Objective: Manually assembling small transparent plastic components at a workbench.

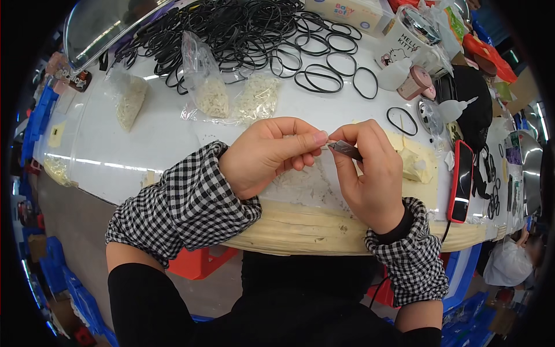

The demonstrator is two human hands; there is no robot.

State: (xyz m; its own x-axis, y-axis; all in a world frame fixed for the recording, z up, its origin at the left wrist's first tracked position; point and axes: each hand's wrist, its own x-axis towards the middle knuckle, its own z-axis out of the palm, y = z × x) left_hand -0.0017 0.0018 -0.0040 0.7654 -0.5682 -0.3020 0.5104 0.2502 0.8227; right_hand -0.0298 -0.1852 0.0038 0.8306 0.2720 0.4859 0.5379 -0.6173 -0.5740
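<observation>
A slim grey metal tool (346, 149), likely tweezers, is held above the near edge of the desk (144, 144), its tip pointing toward the left hand (267, 155). The right hand (370, 173) has its fingers (354, 134) clamped together around the tool's shaft. The left hand's thumb and forefinger are pinched shut at the tool's tip; whatever sits between them is too small to tell. Both wrists wear checked sleeve covers (185, 205). Toward the far edge lie clear bags of pale small parts (211, 95) and a heap of black rubber bands (254, 29). A red phone (461, 179) lies near the right edge.
</observation>
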